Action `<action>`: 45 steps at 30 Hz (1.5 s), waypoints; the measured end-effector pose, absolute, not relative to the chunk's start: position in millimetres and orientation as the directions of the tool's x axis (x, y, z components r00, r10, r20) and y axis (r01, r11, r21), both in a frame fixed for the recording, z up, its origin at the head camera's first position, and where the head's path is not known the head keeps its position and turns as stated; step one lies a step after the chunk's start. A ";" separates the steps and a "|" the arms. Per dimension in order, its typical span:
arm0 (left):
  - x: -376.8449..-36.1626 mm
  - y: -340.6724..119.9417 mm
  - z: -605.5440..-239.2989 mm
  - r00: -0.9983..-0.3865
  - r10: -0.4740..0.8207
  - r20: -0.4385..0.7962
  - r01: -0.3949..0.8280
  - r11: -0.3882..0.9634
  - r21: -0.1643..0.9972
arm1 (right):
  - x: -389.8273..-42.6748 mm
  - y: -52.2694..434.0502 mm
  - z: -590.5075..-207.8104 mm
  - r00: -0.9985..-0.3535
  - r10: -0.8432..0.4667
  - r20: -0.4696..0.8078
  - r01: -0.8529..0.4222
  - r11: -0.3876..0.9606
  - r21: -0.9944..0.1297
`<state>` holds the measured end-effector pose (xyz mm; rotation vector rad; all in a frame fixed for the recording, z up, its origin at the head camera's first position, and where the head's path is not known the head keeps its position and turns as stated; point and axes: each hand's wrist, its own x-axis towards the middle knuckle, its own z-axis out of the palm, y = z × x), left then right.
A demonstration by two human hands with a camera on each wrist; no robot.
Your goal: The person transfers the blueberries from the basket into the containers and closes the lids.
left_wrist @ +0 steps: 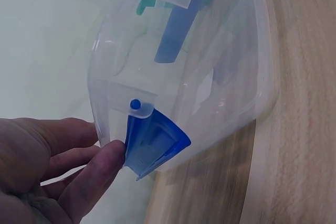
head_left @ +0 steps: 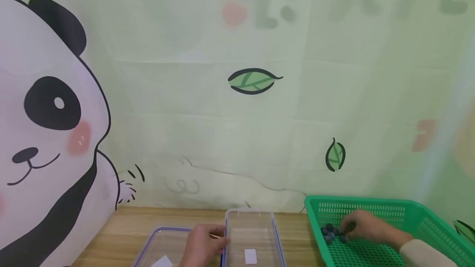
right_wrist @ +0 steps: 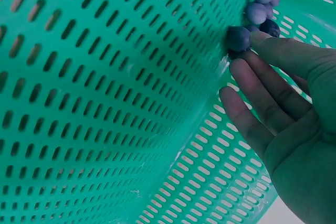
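Here, in the head view, a wooden table point(head_left: 122, 228) stands against a pale green backdrop point(head_left: 208, 135) printed with a panda point(head_left: 48, 127) and leaves. A clear box point(head_left: 252, 238) with blue-edged rims sits near the middle of the table, and its lid point(head_left: 163, 246) lies just to the left of it. The left hand point(head_left: 202, 244) rests at the box's left wall, fingers curled against the rim. To the right sits a green basket point(head_left: 426, 226) with slotted walls. The right hand point(head_left: 365, 228) is inside it, its fingertips at a small cluster of blueberries point(head_left: 330, 233) lying in the basket's near left part.

In the left wrist view, the box point(left_wrist: 210, 77) fills the frame, seen from its side, with the table point(left_wrist: 304, 129) beneath it. The left hand point(left_wrist: 47, 166) holds the box at its blue clasp point(left_wrist: 155, 142): one fingertip presses the clasp's edge, and the other fingers are curled beside the clear wall.

In the right wrist view, the right hand point(right_wrist: 289, 124) lies inside the basket point(right_wrist: 105, 103) with fingers stretched out and relaxed, gripping nothing. One fingertip touches a blueberry point(right_wrist: 238, 39) that sits against the basket's wall. More berries point(right_wrist: 262, 3) are bunched just beyond it, along the same wall.
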<state>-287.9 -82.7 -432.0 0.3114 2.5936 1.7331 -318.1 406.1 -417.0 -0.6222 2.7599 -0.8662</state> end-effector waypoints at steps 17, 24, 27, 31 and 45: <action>-285.3 -82.3 -431.9 -0.980 0.154 0.126 0.173 0.343 0.923 | -372.9 450.8 -482.0 -0.847 -0.530 -0.039 -0.437 0.737 -0.516; -284.5 -81.4 -432.3 -0.980 0.151 0.128 0.171 0.322 0.931 | -331.5 410.2 -417.6 -0.895 -0.446 0.006 -0.379 0.753 -0.538; -284.4 -82.2 -433.0 -0.978 0.152 0.141 0.183 0.312 0.932 | -309.5 389.7 -386.5 -0.919 -0.392 0.054 -0.354 0.755 -0.552; -284.1 -82.5 -433.6 -0.978 0.149 0.149 0.190 0.312 0.931 | -291.4 371.2 -360.1 -0.943 -0.311 0.118 -0.325 0.785 -0.528; -286.2 -82.4 -431.5 -0.987 0.135 0.090 0.130 0.325 0.937 | -250.3 331.5 -319.9 -0.939 -0.199 0.281 -0.324 0.784 -0.530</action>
